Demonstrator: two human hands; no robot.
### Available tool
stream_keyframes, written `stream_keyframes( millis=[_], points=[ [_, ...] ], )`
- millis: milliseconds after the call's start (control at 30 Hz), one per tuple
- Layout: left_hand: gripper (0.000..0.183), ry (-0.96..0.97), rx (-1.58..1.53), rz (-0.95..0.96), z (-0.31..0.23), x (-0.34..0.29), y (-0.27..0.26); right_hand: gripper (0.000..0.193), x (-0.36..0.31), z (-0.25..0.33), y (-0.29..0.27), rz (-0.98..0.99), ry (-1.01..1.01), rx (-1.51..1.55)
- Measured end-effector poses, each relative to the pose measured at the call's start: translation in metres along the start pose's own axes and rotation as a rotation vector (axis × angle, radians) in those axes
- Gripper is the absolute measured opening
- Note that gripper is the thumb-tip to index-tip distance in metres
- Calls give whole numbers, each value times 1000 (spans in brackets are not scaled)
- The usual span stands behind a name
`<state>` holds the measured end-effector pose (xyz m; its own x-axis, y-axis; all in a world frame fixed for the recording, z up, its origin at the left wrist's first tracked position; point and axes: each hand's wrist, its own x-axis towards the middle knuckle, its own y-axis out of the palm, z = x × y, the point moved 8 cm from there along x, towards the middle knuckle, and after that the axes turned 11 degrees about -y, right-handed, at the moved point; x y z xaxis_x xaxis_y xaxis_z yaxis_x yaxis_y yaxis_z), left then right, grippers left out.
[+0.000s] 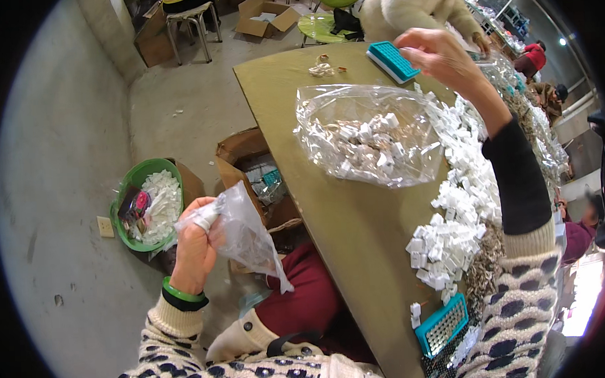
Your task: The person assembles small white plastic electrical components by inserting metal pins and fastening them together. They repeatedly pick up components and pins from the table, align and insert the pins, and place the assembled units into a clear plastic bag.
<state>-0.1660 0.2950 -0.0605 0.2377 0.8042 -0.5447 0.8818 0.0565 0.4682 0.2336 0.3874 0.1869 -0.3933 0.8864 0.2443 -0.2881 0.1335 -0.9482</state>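
The left hand gripped a crumpled clear bag off the surface's edge. The right hand reached beside a teal tray, past an open bag of white parts.

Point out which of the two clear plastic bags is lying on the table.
The big open bag full of white parts lies on the table; the smaller bag hangs from the left hand.
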Motion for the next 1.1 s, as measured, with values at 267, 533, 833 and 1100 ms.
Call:
stream_keyframes(
  millis=[267,533,833,1100],
  points=[
    [31,-74,91,-29,7,24,-32,62,102,-28,170,250,-210,-263],
    [34,-84,196,59,0,32,-35,31,87,-48,207,100,-101,-334],
    [12,-6,-93,-3,-48,41,-31,14,59,-49,116,-535,139,817],
    [12,148,-149,11,-68,14,30,10,-1,203,91,-262,-178,1791]
  ],
)
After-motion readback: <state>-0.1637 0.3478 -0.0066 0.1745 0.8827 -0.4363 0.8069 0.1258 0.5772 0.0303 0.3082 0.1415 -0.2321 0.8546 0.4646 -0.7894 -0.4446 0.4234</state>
